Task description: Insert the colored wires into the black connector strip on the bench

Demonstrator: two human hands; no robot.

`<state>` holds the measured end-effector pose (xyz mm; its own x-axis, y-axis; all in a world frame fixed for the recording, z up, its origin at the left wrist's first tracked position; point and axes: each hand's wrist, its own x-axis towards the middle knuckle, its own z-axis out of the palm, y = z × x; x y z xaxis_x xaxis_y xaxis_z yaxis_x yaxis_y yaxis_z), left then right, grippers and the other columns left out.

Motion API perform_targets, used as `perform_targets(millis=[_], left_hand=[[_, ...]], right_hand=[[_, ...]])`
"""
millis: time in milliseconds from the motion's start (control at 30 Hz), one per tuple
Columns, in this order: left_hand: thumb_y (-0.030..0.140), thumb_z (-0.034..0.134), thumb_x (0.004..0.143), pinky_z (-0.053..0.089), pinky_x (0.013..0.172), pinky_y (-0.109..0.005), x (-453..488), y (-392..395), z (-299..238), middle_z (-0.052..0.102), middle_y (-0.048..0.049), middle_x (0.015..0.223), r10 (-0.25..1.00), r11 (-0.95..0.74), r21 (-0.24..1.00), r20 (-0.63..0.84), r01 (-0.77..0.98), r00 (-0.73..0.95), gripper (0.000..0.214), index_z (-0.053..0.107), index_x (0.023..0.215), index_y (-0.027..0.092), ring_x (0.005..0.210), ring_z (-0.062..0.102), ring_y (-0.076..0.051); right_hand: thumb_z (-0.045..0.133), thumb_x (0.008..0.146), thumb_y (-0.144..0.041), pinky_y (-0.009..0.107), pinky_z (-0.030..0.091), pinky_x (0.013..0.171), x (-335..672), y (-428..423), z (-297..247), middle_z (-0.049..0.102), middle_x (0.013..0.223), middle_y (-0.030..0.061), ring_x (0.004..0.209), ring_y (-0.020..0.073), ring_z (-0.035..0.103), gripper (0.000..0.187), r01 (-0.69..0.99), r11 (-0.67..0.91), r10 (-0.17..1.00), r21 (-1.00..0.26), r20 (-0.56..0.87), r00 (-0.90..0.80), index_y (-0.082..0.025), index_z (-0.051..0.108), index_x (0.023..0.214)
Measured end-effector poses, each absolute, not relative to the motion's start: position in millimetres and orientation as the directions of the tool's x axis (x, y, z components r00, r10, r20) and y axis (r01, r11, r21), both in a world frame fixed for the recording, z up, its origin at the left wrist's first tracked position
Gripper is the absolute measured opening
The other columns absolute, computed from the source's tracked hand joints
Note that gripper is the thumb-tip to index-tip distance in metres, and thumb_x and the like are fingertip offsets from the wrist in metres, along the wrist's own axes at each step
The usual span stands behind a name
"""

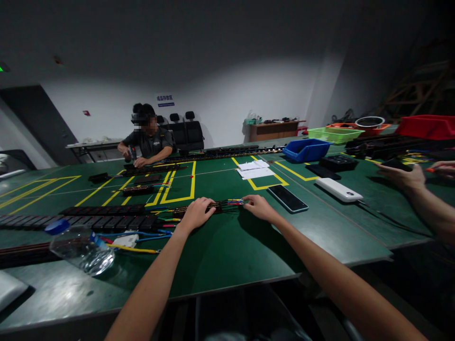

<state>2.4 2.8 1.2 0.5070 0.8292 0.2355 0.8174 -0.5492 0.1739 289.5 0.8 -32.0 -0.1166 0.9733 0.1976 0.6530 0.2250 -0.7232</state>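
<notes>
A dark, narrow strip-like assembly [182, 211] lies on the green table, running left to right. My left hand [198, 214] rests over it with the fingers curled down onto it, hiding its middle. From its right end comes a bundle of thin coloured wires [234, 202], blue, red and yellowish among them. My right hand [260, 207] is closed at the tips of these wires, thumb and forefinger pinched together. Left of my left hand, more dark segmented strips [117, 222] lie in rows, with blue and yellow cables [137, 247] at their ends.
A tilted water bottle [83, 251] is at front left. Right of my hands are a phone [287, 198], a white power bank [339, 190] with a cable, and a blue bin [306, 150]. Papers [258, 169] lie behind. One person works opposite; another person's hands [408, 179] are at right.
</notes>
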Motion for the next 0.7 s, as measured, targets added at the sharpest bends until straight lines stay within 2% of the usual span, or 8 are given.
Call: perform_targets(millis=[67, 167, 233, 300, 400, 533, 700], left_hand=[[0.042, 0.047, 0.102, 0.051, 0.094, -0.039, 1.7, 3.5, 0.1, 0.068, -0.0079, 0.122, 0.828, -0.55, 0.173, 0.239, 0.817, 0.507, 0.033, 0.065, 0.122, 0.023, 0.112, 0.063, -0.025], [0.042, 0.047, 0.102, 0.051, 0.093, -0.038, 1.0, 4.7, -1.9, 0.068, -0.0076, 0.121, 0.823, -0.556, 0.166, 0.249, 0.815, 0.511, 0.032, 0.065, 0.122, 0.023, 0.111, 0.063, -0.024], [0.041, 0.048, 0.102, 0.05, 0.094, -0.038, 1.0, 5.1, -2.7, 0.069, -0.0076, 0.119, 0.812, -0.566, 0.148, 0.267, 0.811, 0.519, 0.031, 0.065, 0.121, 0.022, 0.11, 0.064, -0.025], [0.04, 0.049, 0.102, 0.05, 0.094, -0.039, 1.3, 5.0, -2.8, 0.069, -0.0078, 0.119, 0.805, -0.572, 0.134, 0.279, 0.809, 0.523, 0.031, 0.065, 0.121, 0.022, 0.109, 0.064, -0.025], [0.04, 0.049, 0.102, 0.05, 0.094, -0.039, 1.8, 4.3, -1.6, 0.069, -0.0081, 0.119, 0.809, -0.57, 0.138, 0.269, 0.81, 0.523, 0.031, 0.065, 0.121, 0.021, 0.109, 0.064, -0.025], [0.04, 0.049, 0.102, 0.05, 0.096, -0.039, 1.6, 3.9, -0.5, 0.069, -0.0081, 0.12, 0.815, -0.565, 0.155, 0.259, 0.81, 0.519, 0.031, 0.065, 0.122, 0.022, 0.11, 0.064, -0.025], [0.041, 0.048, 0.102, 0.049, 0.099, -0.039, 1.3, 4.7, -1.1, 0.069, -0.0085, 0.121, 0.809, -0.573, 0.165, 0.266, 0.802, 0.524, 0.031, 0.065, 0.121, 0.022, 0.111, 0.064, -0.025]], right_hand=[[0.057, 0.08, -0.023, 0.026, 0.037, 0.059, 289.3, -0.1, -29.7, 0.065, 0.069, 0.0022, 0.062, 0.0154, 0.054, 0.041, 0.619, 0.245, 0.967, -0.746, 0.237, -0.097, -0.011, 0.075, 0.115], [0.056, 0.081, -0.031, 0.025, 0.034, 0.056, 289.9, -1.4, -25.1, 0.057, 0.064, -0.0016, 0.058, 0.014, 0.048, 0.05, 0.481, 0.305, 0.95, -0.822, 0.298, -0.092, -0.009, 0.071, 0.123], [0.055, 0.083, -0.036, 0.025, 0.032, 0.054, 290.3, -1.7, -23.2, 0.05, 0.061, -0.0039, 0.056, 0.0129, 0.043, 0.056, 0.378, 0.326, 0.945, -0.867, 0.306, -0.114, -0.007, 0.068, 0.13], [0.055, 0.083, -0.037, 0.025, 0.031, 0.053, 290.7, -1.0, -23.3, 0.048, 0.061, -0.0049, 0.055, 0.0124, 0.041, 0.059, 0.342, 0.32, 0.947, -0.884, 0.292, -0.132, -0.007, 0.065, 0.134], [0.056, 0.082, -0.03, 0.025, 0.033, 0.055, 291.0, 1.0, -27.3, 0.053, 0.062, -0.0032, 0.056, 0.0129, 0.044, 0.056, 0.457, 0.274, 0.961, -0.846, 0.255, -0.104, -0.007, 0.067, 0.131], [0.056, 0.081, -0.021, 0.025, 0.035, 0.058, 290.3, 2.5, -33.6, 0.064, 0.067, 0.0012, 0.06, 0.0143, 0.052, 0.046, 0.64, 0.226, 0.974, -0.734, 0.193, -0.123, -0.009, 0.074, 0.12], [0.055, 0.083, -0.02, 0.025, 0.037, 0.058, 289.8, 3.1, -34.9, 0.068, 0.069, 0.002, 0.061, 0.0154, 0.057, 0.041, 0.691, 0.228, 0.972, -0.686, 0.196, -0.126, -0.012, 0.076, 0.118]])
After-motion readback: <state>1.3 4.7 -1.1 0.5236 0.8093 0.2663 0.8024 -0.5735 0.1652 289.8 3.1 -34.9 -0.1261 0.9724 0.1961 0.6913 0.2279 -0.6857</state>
